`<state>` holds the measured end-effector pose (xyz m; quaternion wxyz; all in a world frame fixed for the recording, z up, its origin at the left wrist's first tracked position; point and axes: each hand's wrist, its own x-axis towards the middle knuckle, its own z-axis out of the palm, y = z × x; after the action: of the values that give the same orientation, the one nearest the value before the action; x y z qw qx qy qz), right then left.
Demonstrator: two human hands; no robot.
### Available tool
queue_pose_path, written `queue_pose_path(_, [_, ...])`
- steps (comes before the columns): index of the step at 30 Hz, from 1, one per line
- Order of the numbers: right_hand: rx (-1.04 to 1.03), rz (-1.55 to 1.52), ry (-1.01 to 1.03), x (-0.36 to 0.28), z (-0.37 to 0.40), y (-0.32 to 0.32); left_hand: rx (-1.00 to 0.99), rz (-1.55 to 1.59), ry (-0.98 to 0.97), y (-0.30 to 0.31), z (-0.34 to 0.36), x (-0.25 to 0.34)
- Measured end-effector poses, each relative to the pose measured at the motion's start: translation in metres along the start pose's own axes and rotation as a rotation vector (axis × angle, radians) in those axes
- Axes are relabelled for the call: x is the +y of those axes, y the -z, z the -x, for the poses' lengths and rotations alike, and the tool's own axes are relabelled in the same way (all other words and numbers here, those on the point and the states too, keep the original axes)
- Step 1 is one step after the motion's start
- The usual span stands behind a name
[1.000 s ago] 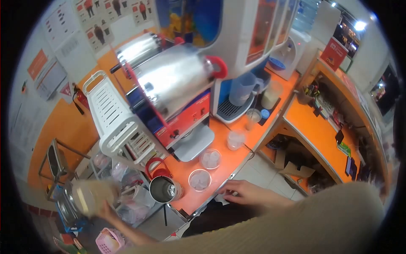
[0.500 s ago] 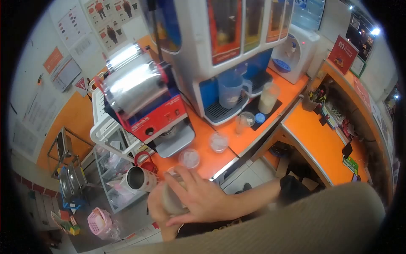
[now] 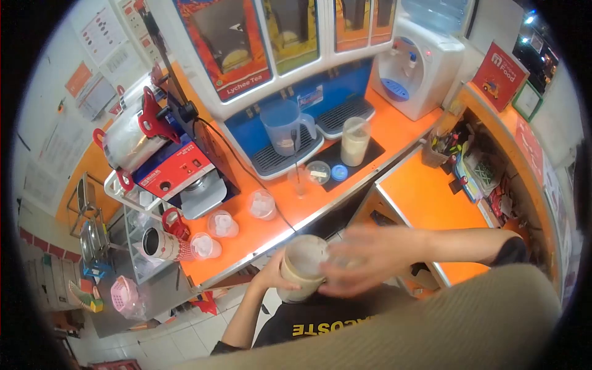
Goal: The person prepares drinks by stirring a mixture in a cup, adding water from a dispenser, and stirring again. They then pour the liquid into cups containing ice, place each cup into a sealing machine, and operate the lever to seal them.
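Left hand [image 3: 269, 275] holds a container [image 3: 301, 271], right hand [image 3: 370, 258] (blurred) beside it

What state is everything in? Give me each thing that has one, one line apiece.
Container: in hand, top seemingly open
Left hand: closed around the container
Right hand: blurred beside the container's rim, grip unclear
Three clear cups: upright, uncovered, ice-like pieces inside
Blue pitcher: upright on the drip tray
Tall jar: upright, partly filled
Water dispenser: red light lit
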<state>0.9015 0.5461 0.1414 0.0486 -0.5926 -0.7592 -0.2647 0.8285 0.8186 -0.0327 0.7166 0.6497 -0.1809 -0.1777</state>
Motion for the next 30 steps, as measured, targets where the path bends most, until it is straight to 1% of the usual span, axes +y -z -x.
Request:
queue_pose_path(1, [-0.099,-0.127,-0.167,0.010,0.022,0.008,-0.012,-0.023,-0.004,-0.003,-0.010,-0.003])
queue_pose_path(2, [-0.200,-0.252,-0.333,0.016,0.046,0.014,0.042,-0.074,-0.022,-0.009,-0.020,-0.003])
queue_pose_path(4, [-0.219,-0.372,-0.804,0.017,0.105,-0.001,0.148,-0.180,-0.051,-0.028,-0.042,-0.004])
queue_pose_path(5, [-0.299,-0.285,-1.030,0.004,0.153,-0.026,0.187,-0.260,-0.118,-0.036,-0.057,-0.011])
queue_pose_path(6, [-0.384,-0.188,-1.251,-0.014,0.204,-0.055,0.183,-0.317,-0.137,-0.043,-0.072,-0.010])
queue_pose_path(8, [-0.546,-0.178,-1.404,-0.033,0.282,-0.085,0.180,-0.426,-0.181,-0.054,-0.107,-0.008])
queue_pose_path(10, [-0.576,-0.057,-1.473,-0.063,0.350,-0.124,0.211,-0.398,-0.190,-0.064,-0.144,-0.016])
queue_pose_path(11, [-0.590,0.009,-1.513,-0.073,0.368,-0.129,0.218,-0.384,-0.196,-0.070,-0.163,-0.022])
queue_pose_path(12, [-0.608,0.082,-1.610,-0.076,0.364,-0.127,0.217,-0.368,-0.215,-0.074,-0.183,-0.030])
queue_pose_path(14, [-0.627,0.237,-1.802,-0.069,0.332,-0.123,0.213,-0.344,-0.255,-0.081,-0.222,-0.041])
queue_pose_path(15, [-0.385,0.229,-1.781,-0.052,0.315,-0.116,0.200,-0.314,-0.264,-0.086,-0.241,-0.041])
queue_pose_path(17, [0.075,0.194,-1.684,-0.007,0.275,-0.096,0.206,-0.315,-0.320,-0.097,-0.281,-0.061])
queue_pose_path(18, [0.176,0.116,-1.671,0.012,0.245,-0.085,0.213,-0.316,-0.343,-0.103,-0.297,-0.069])
queue_pose_path(19, [0.281,0.036,-1.653,0.031,0.209,-0.076,0.185,-0.297,-0.312,-0.108,-0.311,-0.069])
queue_pose_path(20, [0.384,-0.047,-1.631,0.048,0.177,-0.078,0.163,-0.295,-0.324,-0.114,-0.322,-0.073])
queue_pose_path(22, [0.337,-0.023,-1.359,0.074,0.126,-0.103,0.123,-0.292,-0.348,-0.125,-0.347,-0.087])
queue_pose_path(24, [0.334,-0.290,-1.308,0.092,0.087,-0.134,0.079,-0.286,-0.378,-0.135,-0.369,-0.101])
queue_pose_path(26, [0.211,-0.438,-1.336,0.100,0.074,-0.172,0.060,-0.266,-0.408,-0.137,-0.377,-0.107])
queue_pose_path(28, [0.001,-0.353,-1.216,0.110,0.074,-0.212,0.069,-0.237,-0.437,-0.140,-0.377,-0.107])
queue_pose_path(29, [-0.097,-0.310,-1.153,0.112,0.078,-0.233,0.062,-0.325,-0.400,-0.133,-0.370,-0.103])
queue_pose_path(30, [-0.152,-0.221,-1.084,0.110,0.085,-0.260,0.035,-0.317,-0.419,-0.123,-0.361,-0.105])
